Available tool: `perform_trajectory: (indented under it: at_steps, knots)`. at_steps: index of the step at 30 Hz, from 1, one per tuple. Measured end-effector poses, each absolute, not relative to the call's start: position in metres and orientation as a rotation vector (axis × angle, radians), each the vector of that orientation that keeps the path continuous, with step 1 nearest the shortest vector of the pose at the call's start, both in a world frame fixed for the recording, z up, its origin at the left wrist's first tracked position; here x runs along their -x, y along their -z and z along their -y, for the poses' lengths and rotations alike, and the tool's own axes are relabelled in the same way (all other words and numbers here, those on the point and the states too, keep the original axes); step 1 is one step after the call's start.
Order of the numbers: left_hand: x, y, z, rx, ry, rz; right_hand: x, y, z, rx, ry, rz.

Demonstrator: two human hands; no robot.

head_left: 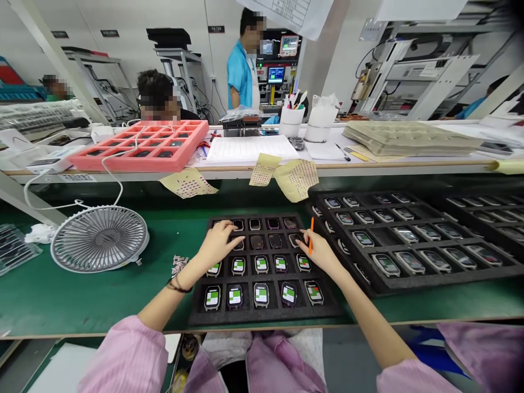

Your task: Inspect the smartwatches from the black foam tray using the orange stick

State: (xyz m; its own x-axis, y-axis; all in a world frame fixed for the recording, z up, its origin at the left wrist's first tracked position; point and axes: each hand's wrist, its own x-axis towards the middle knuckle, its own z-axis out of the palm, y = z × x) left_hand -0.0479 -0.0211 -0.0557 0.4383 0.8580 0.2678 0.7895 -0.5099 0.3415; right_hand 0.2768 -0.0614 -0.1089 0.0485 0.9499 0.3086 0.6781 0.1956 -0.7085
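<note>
A black foam tray (262,316) with square compartments lies on the green table surface (94,305), directly in front of the person, and it carries rows of square smartwatch cases with rounded corners (261,295). In the two nearer rows the screens are lit with white and green blocks, on some also red; in the two farther rows the visible screens are dark. The left hand (216,241) is opened, thumb apart from the fingers, above the far left watches; whether it touches one, I cannot tell. The right hand (320,252) holds a thin orange stick (311,234) between its fingers, and its fingertips are at the rightmost watch of the second row from the far side. A round grey-and-white fan (100,238) lies to the left, well apart from the tray.
</note>
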Motion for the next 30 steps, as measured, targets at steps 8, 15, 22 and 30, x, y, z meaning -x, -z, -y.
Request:
perform_trajectory:
  at_steps: [8, 15, 22, 30]
  knots:
    - [0.114, 0.121, 0.118, -1.914, -0.952, -1.662, -0.270, 0.136, 0.077, 1.569, -0.469, 1.641]
    - [0.092, 0.136, 0.109, -1.716, -1.176, -1.600, -0.284, 0.141, 0.047, 1.571, -0.522, 1.743]
    - [0.077, 0.115, 0.093, -2.148, -0.972, -1.812, -0.225, 0.097, 0.048, 1.411, -0.360, 1.848]
    - [0.056, 0.094, 0.085, -2.478, -0.311, -2.012, -0.119, 0.079, 0.070, 1.640, -0.578, 2.228]
